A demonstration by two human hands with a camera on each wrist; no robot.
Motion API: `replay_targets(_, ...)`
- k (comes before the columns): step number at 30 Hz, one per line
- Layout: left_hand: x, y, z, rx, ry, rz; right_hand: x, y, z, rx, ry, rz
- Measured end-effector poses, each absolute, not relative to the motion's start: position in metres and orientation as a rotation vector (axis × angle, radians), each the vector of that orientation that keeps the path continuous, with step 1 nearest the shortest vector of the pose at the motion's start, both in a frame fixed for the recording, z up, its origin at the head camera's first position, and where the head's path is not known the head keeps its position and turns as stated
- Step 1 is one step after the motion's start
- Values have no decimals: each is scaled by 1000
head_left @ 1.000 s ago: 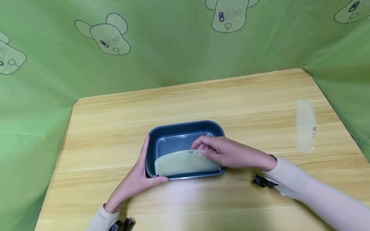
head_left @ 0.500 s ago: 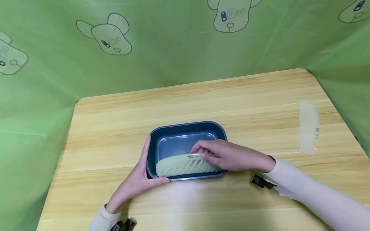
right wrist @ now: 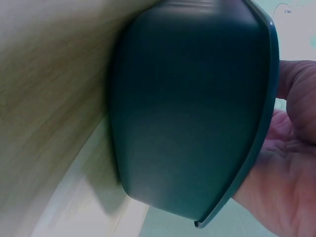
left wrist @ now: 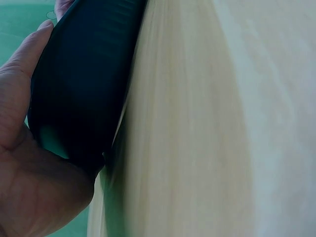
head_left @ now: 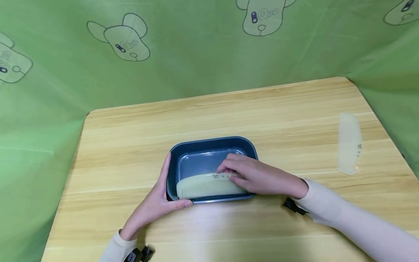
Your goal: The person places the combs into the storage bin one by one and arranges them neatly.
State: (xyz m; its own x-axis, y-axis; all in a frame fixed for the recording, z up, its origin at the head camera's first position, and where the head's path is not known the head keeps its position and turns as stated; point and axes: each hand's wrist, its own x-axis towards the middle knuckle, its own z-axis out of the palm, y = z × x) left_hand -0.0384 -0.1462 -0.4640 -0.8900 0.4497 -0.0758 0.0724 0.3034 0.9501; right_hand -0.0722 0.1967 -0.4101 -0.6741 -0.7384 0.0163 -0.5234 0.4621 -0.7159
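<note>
A dark blue rectangular plastic box stands on the table. My left hand grips its near left corner, thumb along the front wall and fingers along the left side. In the left wrist view the palm and thumb lie against the box's dark outer wall. My right hand reaches over the right rim and pinches a pale green comb by its right end. The comb lies inside along the front wall, teeth toward me. In the right wrist view the box wall hides the comb.
A second pale comb lies on the wooden table at the far right, its teeth to the left. Green cloth with printed cartoon heads hangs behind the table and at both sides.
The comb in my right hand has sunk a little lower and tilted against the box's front wall. My left hand keeps its place on the box.
</note>
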Motion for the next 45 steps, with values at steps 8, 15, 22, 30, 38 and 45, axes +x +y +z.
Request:
replay_targets(8, -40, -146, -463, 474, 2253, 1600, -71, 194, -409, -1052, 2473, -974)
replay_targets(15, -40, -145, -463, 484, 2251, 1596, -69, 194, -410, -1002, 2484, -972)
replay_targets(22, -42, -145, -462, 489, 2257, 1596, -73, 199, -411, -876, 2350, -1284)
replay_targets(30, -40, -145, -464, 503, 2258, 1591, -70, 204, -416, -808, 2243, -1448)
replay_targets(38, -38, -146, -464, 491, 2273, 1584, -62, 209, -412, -692, 2229, -1632)
replay_targets(45, -36, -145, -464, 476, 2292, 1563, -53, 227, -411, -536, 2251, -1770)
